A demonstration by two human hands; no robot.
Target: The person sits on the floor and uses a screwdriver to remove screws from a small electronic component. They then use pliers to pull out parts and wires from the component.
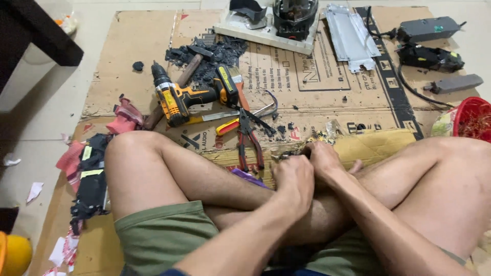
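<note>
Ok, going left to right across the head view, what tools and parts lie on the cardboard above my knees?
Pink rag → yellow-and-black cordless drill → red-handled pliers → both hands, left hand beside right hand → grey metal plate → black power units with cables → red basket.

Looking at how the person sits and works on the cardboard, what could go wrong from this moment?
The left hand and right hand meet low over the crossed legs; what they grip is hidden, so a slip could hurt bare skin. The red-handled pliers lie close to the left knee and could be knocked. Dark broken fragments scattered over the cardboard might cut bare legs.
</note>
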